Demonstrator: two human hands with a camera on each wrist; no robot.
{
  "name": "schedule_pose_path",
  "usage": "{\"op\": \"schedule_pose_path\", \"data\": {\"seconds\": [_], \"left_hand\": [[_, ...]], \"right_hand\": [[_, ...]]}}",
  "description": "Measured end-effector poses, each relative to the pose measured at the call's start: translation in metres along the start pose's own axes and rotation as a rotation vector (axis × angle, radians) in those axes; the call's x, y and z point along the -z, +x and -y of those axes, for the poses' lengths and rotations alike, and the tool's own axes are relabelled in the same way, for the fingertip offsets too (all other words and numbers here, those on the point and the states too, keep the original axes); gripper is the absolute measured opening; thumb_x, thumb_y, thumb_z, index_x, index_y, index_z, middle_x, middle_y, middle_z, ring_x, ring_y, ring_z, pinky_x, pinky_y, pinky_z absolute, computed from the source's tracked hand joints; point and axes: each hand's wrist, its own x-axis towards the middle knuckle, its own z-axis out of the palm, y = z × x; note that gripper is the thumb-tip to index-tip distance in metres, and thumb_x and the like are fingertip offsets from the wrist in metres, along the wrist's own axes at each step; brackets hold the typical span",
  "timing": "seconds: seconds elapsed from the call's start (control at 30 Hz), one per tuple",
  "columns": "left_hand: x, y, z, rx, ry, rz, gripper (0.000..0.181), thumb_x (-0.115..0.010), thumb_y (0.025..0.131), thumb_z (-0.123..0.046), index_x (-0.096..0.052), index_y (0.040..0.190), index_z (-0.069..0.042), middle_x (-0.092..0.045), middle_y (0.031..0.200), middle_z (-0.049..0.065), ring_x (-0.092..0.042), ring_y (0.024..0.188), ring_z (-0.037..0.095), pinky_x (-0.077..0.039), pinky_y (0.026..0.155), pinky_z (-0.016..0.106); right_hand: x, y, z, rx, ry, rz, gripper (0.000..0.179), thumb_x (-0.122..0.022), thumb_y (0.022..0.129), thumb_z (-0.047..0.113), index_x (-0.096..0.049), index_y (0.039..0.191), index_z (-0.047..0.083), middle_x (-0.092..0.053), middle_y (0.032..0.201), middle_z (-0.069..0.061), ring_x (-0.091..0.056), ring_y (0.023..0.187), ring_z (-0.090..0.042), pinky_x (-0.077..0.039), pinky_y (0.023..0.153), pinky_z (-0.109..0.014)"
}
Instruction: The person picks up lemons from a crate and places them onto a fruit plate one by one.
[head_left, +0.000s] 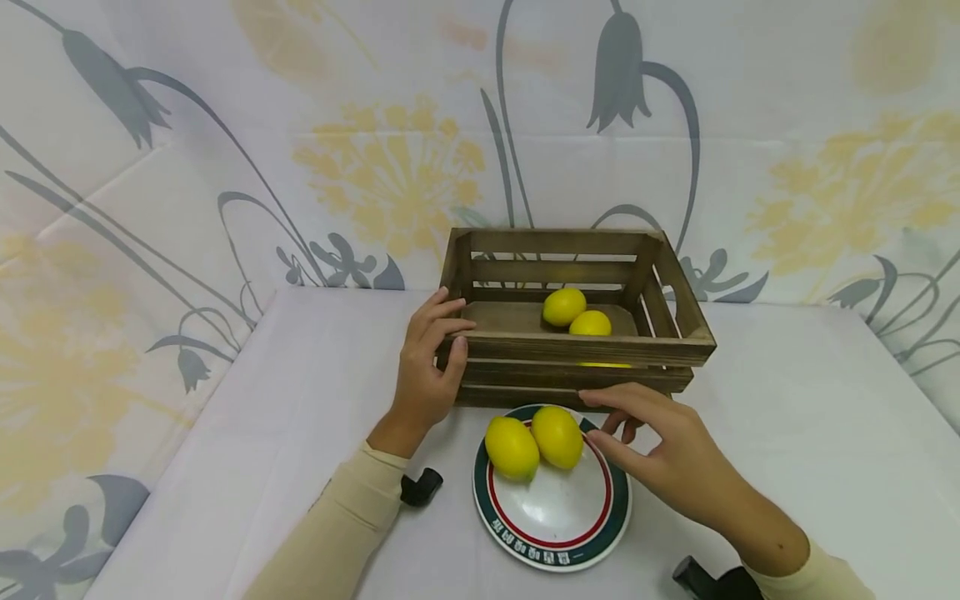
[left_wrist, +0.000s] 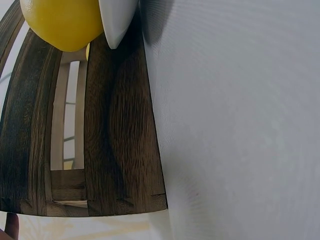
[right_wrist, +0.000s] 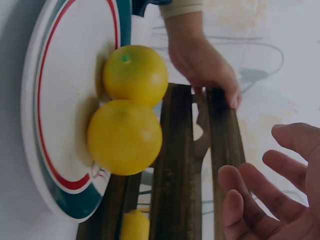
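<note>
My left hand [head_left: 425, 367] holds the front left corner of a brown slatted wooden crate [head_left: 570, 346], its fingers over the left side and thumb at the front. In the right wrist view that hand [right_wrist: 202, 60] grips the crate's end. Two yellow lemons [head_left: 512, 448] lie side by side at the far left part of a white plate [head_left: 551, 560] with green and red rings. My right hand [head_left: 667, 446] hovers above the plate's right edge, fingers bent loosely and nothing between them. Its thumb points toward the right lemon [head_left: 557, 437].
Inside the crate sit two more lemons [head_left: 564, 307], and yellow shows through the gap in its front slats. The plate stands right in front of the crate on a white cloth [head_left: 337, 333]. A flower-patterned cloth [head_left: 405, 167] hangs behind.
</note>
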Motion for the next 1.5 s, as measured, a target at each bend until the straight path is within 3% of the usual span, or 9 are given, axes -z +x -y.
{"op": "schedule_pose_path", "data": {"seconds": [0.37,0.6,0.73,0.9,1.2,1.5], "left_hand": [[-0.001,-0.002,0.001,-0.005,0.002,-0.006,0.023,-0.05,0.096,-0.012,-0.067,0.107,-0.003,-0.06,0.133,0.016,-0.04,0.145,0.029,-0.03,0.123,0.043],[0.0,-0.001,0.0,-0.002,0.005,-0.009,0.022,-0.051,0.096,-0.012,-0.067,0.108,-0.003,-0.059,0.134,0.016,-0.04,0.145,0.029,-0.03,0.124,0.043],[0.0,-0.002,-0.001,0.012,0.009,-0.006,0.022,-0.051,0.095,-0.012,-0.067,0.108,-0.004,-0.059,0.134,0.015,-0.04,0.145,0.029,-0.03,0.123,0.042],[0.0,-0.002,-0.003,0.021,0.005,0.004,0.021,-0.052,0.096,-0.012,-0.067,0.108,-0.004,-0.059,0.135,0.014,-0.039,0.146,0.027,-0.03,0.124,0.041],[0.0,0.0,0.0,0.006,0.0,-0.001,0.02,-0.053,0.095,-0.011,-0.067,0.108,-0.005,-0.059,0.136,0.014,-0.039,0.145,0.028,-0.03,0.124,0.042],[0.0,-0.001,-0.001,-0.001,0.002,-0.008,0.02,-0.053,0.096,-0.01,-0.067,0.108,-0.005,-0.059,0.135,0.014,-0.04,0.145,0.029,-0.031,0.123,0.043]], "right_hand": [[0.017,-0.003,0.027,0.058,-0.033,-0.051,0.058,-0.082,0.071,-0.005,-0.069,0.123,0.017,-0.07,0.112,0.006,-0.059,0.089,-0.001,-0.051,0.078,-0.012],[0.026,-0.007,0.042,0.076,-0.048,-0.077,0.051,-0.084,0.074,0.003,-0.07,0.121,0.016,-0.07,0.115,0.002,-0.061,0.094,-0.002,-0.051,0.086,-0.01],[0.027,-0.009,0.049,0.148,-0.026,-0.105,0.034,-0.077,0.087,0.024,-0.07,0.119,0.013,-0.07,0.115,0.0,-0.063,0.102,-0.003,-0.05,0.092,-0.009],[0.03,-0.007,0.056,0.233,-0.051,-0.114,0.039,-0.063,0.095,0.041,-0.071,0.118,0.011,-0.07,0.113,-0.002,-0.062,0.11,-0.002,-0.046,0.099,-0.009],[0.039,0.019,0.071,0.503,-0.094,-0.086,0.034,-0.061,0.099,0.033,-0.072,0.115,0.005,-0.069,0.112,-0.007,-0.063,0.105,-0.011,-0.046,0.101,-0.011],[0.042,0.034,0.082,0.554,-0.176,-0.039,0.033,-0.058,0.1,0.035,-0.074,0.114,0.01,-0.07,0.11,-0.002,-0.067,0.099,-0.015,-0.051,0.094,-0.012]]}}
